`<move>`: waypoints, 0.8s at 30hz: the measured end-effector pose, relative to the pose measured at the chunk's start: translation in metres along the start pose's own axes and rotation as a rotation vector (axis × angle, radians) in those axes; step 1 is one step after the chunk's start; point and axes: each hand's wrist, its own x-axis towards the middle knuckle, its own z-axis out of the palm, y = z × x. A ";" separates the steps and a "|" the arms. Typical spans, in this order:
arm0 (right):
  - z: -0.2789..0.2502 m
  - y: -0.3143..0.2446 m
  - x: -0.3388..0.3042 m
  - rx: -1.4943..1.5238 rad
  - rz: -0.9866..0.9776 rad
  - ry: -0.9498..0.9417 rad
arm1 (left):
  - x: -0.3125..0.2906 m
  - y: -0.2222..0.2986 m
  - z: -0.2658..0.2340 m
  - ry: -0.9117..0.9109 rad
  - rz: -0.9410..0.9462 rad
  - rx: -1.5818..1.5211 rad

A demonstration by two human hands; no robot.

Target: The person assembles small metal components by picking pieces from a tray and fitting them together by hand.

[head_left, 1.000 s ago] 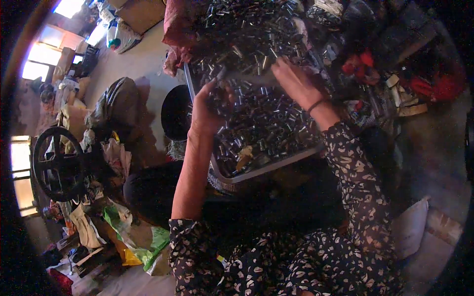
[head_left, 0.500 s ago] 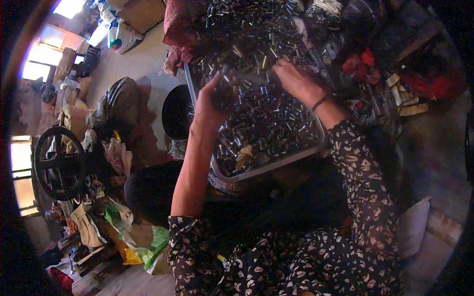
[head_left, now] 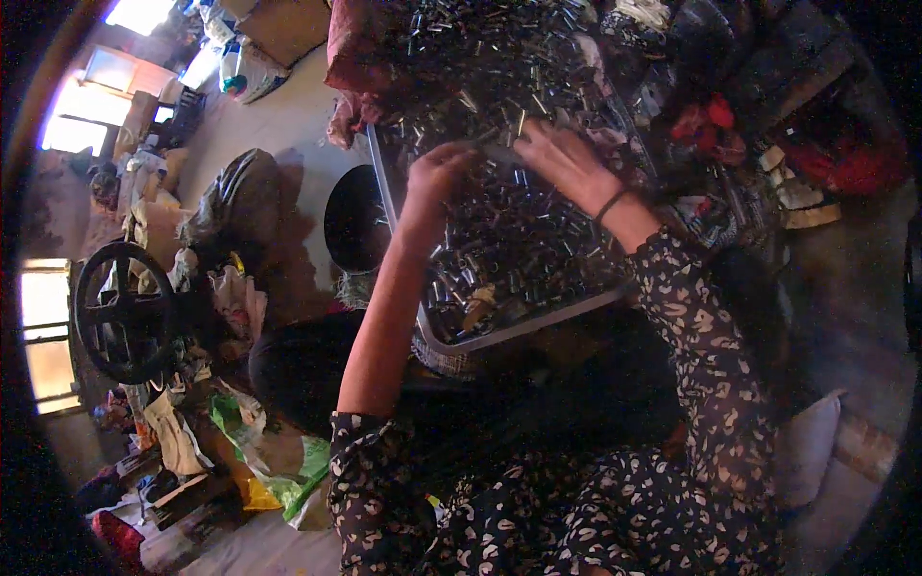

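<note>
Metal tubes (head_left: 519,250) crowding tray rim (head_left: 499,338)

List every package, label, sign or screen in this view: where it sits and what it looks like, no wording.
No signs, screens or readable labels show.
Cardboard box: top left on the floor, brown, flat-sided.
White sack: just below the box, bulging, with a blue-green patch.
Green plastic bag: lower left on the floor, crumpled, bright green beside a yellow scrap.
Grey tray: under the left hand and right hand, rectangular, full of small metal tubes.
</note>
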 end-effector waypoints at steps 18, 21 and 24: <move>-0.065 -0.019 -0.049 0.943 0.435 0.364 | 0.023 -0.036 0.069 0.256 0.439 1.685; -0.060 -0.015 -0.057 0.892 0.453 0.368 | 0.033 -0.007 0.078 0.000 0.084 1.585; -0.072 -0.018 -0.059 0.882 0.505 0.375 | 0.030 -0.003 0.074 -0.024 0.101 1.579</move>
